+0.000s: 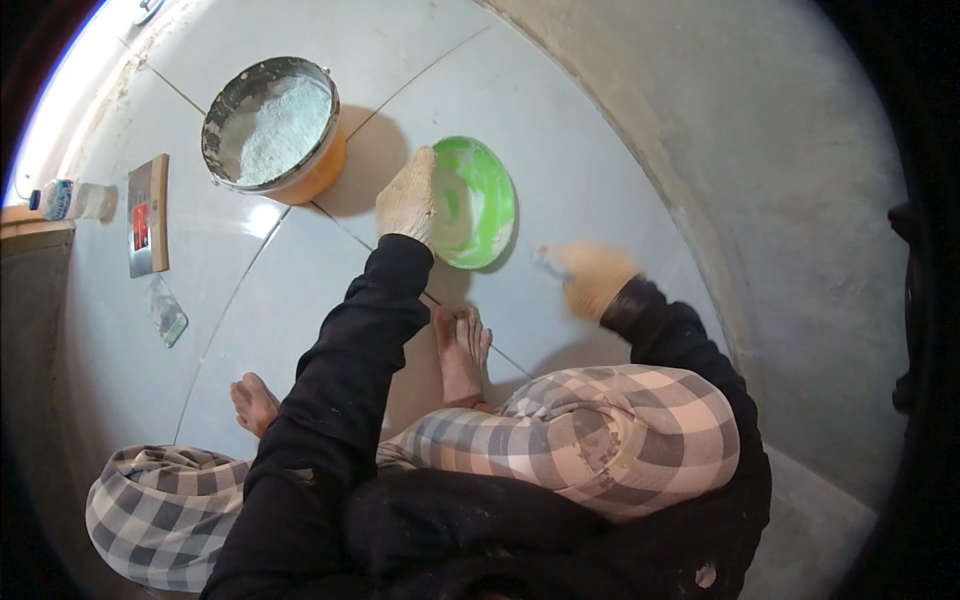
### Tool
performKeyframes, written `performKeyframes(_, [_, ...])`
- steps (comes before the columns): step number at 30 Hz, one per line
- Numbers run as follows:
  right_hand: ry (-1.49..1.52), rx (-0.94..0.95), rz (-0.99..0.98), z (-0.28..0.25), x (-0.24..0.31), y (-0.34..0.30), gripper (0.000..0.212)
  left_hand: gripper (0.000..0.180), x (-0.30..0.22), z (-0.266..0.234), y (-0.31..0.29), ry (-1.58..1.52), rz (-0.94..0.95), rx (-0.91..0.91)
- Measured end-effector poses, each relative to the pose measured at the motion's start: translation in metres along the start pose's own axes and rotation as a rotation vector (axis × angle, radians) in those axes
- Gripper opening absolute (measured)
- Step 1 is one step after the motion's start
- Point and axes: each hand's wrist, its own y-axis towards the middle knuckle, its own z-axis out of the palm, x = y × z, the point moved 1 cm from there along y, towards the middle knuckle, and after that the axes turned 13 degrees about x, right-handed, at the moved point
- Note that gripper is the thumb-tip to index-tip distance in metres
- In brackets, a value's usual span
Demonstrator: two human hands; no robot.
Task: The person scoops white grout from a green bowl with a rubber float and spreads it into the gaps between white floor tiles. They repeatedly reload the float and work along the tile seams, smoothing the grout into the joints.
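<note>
My left hand (407,198), in a cream knit glove, is closed on the left rim of a green bowl (499,200). The bowl is smeared with white paste and tilts a little over the tiled floor. To the right of it, my right hand (598,277) wears a similar glove and is blurred by motion. Its fingers are closed around a small pale thing (548,262) whose kind I cannot make out. Beyond my left hand stands an orange bucket (322,172) with a dark, crusted rim, holding white powder (285,127).
At the left lie a flat wood-edged tool with a metal face (148,215), a clear plastic bottle with a blue cap (75,200) and a clear, green-edged piece (168,313). A bare grey wall (760,150) curves along the right. My bare feet (462,355) rest on pale tiles.
</note>
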Motion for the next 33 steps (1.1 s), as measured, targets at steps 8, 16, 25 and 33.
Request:
performKeyframes(8, [-0.069, 0.127, -0.017, -0.041, -0.013, 0.07, 0.041, 0.053, -0.013, 0.008, -0.006, -0.41, -0.034, -0.056])
performKeyframes(16, [-0.17, 0.329, -0.053, -0.028, 0.002, 0.096, 0.038, 0.056, -0.05, -0.003, -0.024, -0.522, -0.198, 0.0])
performKeyframes(25, [0.093, 0.429, -0.244, -0.002, -0.005, 0.111, 0.038, 0.057, -0.04, 0.012, -0.023, -0.419, -0.064, -0.07])
performKeyframes(33, [1.248, 0.585, -0.538, 0.029, -0.036, 0.074, 0.059, 0.049, 0.015, 0.002, -0.01, -0.121, 0.075, -0.23])
